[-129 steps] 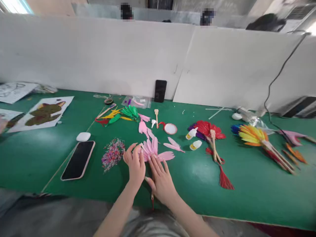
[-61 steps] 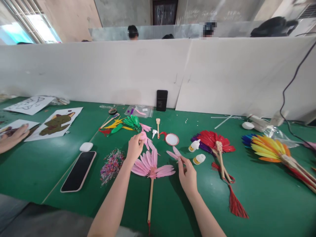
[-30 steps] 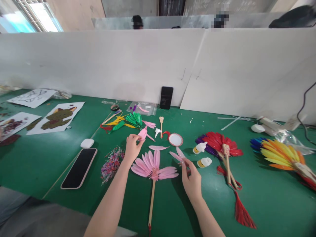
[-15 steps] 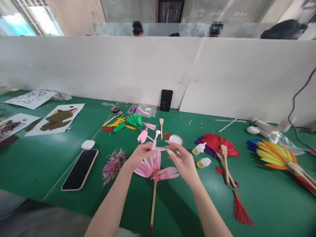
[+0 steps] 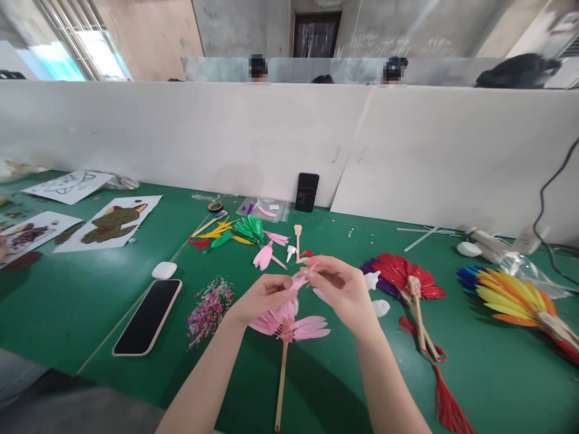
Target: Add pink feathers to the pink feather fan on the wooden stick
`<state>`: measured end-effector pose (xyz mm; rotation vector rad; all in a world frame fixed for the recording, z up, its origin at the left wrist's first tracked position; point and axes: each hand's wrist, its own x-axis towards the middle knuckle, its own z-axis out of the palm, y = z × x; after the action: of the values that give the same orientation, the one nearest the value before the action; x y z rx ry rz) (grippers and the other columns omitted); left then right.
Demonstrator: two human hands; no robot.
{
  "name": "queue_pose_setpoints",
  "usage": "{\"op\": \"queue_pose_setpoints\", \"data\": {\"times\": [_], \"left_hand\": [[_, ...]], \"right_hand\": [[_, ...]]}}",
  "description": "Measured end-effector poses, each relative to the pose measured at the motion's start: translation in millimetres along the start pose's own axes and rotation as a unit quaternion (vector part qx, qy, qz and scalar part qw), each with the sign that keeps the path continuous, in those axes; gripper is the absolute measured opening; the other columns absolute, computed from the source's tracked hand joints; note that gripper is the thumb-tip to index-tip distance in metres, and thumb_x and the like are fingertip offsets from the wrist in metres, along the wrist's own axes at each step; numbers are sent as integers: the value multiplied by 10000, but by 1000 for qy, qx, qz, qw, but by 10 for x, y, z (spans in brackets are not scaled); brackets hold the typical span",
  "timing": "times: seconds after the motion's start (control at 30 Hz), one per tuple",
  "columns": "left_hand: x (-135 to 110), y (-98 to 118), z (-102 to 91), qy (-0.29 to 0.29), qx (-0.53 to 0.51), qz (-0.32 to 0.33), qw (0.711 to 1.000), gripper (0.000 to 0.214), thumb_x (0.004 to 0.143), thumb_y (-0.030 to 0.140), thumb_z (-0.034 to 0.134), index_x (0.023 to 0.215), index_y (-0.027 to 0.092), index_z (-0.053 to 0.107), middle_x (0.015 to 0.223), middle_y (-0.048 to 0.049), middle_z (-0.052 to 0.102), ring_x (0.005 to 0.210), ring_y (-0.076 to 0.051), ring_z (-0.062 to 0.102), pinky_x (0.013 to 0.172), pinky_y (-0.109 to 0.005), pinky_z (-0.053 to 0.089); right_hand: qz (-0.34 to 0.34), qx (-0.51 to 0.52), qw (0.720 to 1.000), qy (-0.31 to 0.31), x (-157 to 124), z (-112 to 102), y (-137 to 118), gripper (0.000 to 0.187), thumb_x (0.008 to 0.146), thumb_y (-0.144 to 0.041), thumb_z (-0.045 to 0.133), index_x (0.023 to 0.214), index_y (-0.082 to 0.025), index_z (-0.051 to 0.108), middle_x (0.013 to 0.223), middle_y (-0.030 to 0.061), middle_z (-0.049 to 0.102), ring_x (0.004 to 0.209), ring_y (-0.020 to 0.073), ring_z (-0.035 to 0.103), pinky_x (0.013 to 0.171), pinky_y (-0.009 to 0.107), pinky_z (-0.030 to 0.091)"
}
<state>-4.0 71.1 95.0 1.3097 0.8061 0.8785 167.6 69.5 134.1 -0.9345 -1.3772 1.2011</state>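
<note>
Both my hands are raised over a pink feather fan (image 5: 312, 329) with a wooden stick handle (image 5: 281, 383), lying on the green table. Between them is a small pink feather (image 5: 299, 282). My left hand (image 5: 265, 298) pinches its lower part with thumb and fingers. My right hand (image 5: 341, 289) pinches its upper tip. The right fingers partly hide a round white lid with a red rim behind them. Just beyond my hands lie a white nozzle (image 5: 291, 253), loose pink feathers (image 5: 263, 258) and a short wooden stick with a carved head (image 5: 297, 235).
White glue bottles (image 5: 381, 308) stand partly behind my right hand. A red and purple feather fan (image 5: 400, 274) and a yellow and blue one (image 5: 506, 295) lie right. Left are a phone (image 5: 147, 319), a white case (image 5: 164, 270) and colourful confetti (image 5: 210, 310). A white partition (image 5: 181, 132) rises behind.
My right hand has come closer to the left, its fingertips now pinching the feather's tip. The feather has tilted up to the right. The whole view has shifted slightly.
</note>
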Motion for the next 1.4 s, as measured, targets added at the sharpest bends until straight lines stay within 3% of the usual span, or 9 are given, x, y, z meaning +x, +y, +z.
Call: {"op": "queue_pose_setpoints", "data": {"times": [0.1, 0.27, 0.4, 0.57, 0.77, 1.03, 1.4], "left_hand": [[24, 212, 114, -7, 20, -12, 1000, 415, 823, 502, 521, 735, 113, 637, 502, 35, 428, 442, -56, 341, 460, -203, 263], [61, 491, 335, -7, 2, -34, 999, 355, 795, 433, 595, 619, 125, 588, 491, 37, 448, 449, -52, 375, 472, -192, 300], [54, 603, 471, -44, -19, -43, 998, 330, 806, 423, 583, 645, 136, 585, 461, 33, 460, 412, -59, 404, 434, -196, 305], [46, 689, 591, -58, -33, -55, 996, 390, 802, 462, 575, 596, 131, 554, 436, 27, 460, 352, -35, 327, 363, -187, 219], [15, 814, 659, -54, -19, -87, 995, 401, 816, 484, 548, 607, 143, 525, 392, 55, 404, 340, -31, 302, 377, -182, 226], [3, 850, 677, -39, 6, -85, 996, 391, 856, 457, 498, 613, 151, 514, 440, 41, 430, 420, -51, 374, 428, -181, 276], [29, 880, 671, -50, 34, -90, 994, 358, 849, 422, 522, 615, 152, 522, 444, 49, 411, 399, -50, 329, 408, -187, 272]], "right_hand": [[-36, -2, 999, 31, -69, -26, -114, 111, 777, -263, 662, 872, -213, 689, 852, 30, 709, 731, 147, 663, 686, 269, 556], [-109, -32, 990, 83, -183, -122, -235, 91, 820, -210, 617, 893, -220, 669, 921, 27, 710, 730, 137, 664, 655, 250, 562], [-163, -73, 980, 91, -252, -231, -295, 164, 840, -143, 586, 954, -242, 651, 943, 7, 710, 755, 125, 672, 670, 225, 559], [-172, -123, 971, 108, -294, -307, -364, 200, 852, -121, 571, 954, -273, 650, 867, -36, 704, 759, 98, 656, 674, 184, 537], [-169, -181, 965, 83, -289, -308, -432, 156, 891, -139, 508, 933, -238, 621, 877, -21, 689, 788, 98, 641, 685, 175, 521], [-182, -204, 952, 136, -298, -242, -384, 154, 892, -121, 495, 865, -221, 609, 807, -26, 664, 727, 90, 629, 648, 170, 499], [-191, -227, 946, 128, -247, -225, -395, 211, 907, -97, 417, 860, -215, 586, 755, -3, 654, 662, 118, 632, 574, 207, 511]]}}
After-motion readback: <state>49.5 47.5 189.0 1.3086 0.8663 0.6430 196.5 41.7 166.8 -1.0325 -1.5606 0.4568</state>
